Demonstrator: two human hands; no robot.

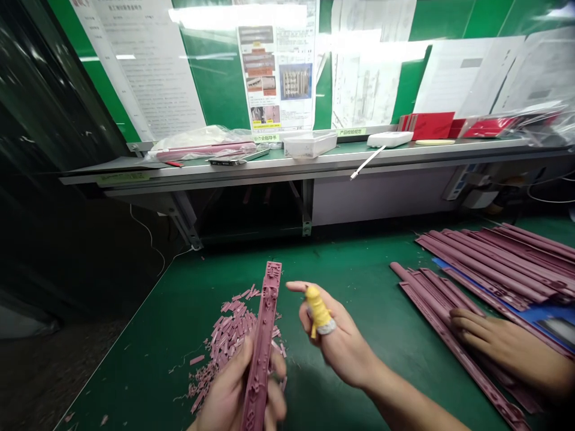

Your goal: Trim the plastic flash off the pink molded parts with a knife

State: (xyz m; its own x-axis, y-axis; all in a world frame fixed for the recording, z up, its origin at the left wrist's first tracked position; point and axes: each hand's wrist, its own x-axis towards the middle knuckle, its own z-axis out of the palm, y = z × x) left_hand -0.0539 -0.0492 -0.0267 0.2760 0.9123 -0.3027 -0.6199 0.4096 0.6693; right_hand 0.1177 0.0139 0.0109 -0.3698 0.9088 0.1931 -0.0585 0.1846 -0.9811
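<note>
I have the left hand point(233, 389) clamped on a long, notched pink plastic strip point(264, 335), upright above scattered pink offcuts point(229, 341); the right hand point(344, 347), open and apart, wears a yellow finger cover point(318, 311).

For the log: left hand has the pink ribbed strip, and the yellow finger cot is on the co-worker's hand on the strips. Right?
Not quite. The head view shows the yellow finger cot on the person's own right hand, not on the co-worker's hand. The left hand does have the pink ribbed strip, and the co-worker's hand is on the strips.
</note>
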